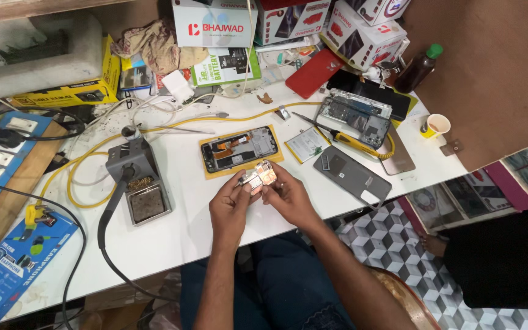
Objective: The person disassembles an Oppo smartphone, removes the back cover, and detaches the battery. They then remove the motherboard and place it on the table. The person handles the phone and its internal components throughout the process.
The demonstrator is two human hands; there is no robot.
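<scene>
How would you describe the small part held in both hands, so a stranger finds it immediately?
On the white workbench, look just below the opened phone on its yellow mat. Between the left hand and right hand sits a small circuit board, the only piece lifted off the table.

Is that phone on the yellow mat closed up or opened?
Opened: the phone on the yellow mat lies with its back off, inner parts showing.

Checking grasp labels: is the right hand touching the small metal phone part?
Touching. Head view shows right hand fingertips on the small metal phone part, with the left hand opposite.
</scene>
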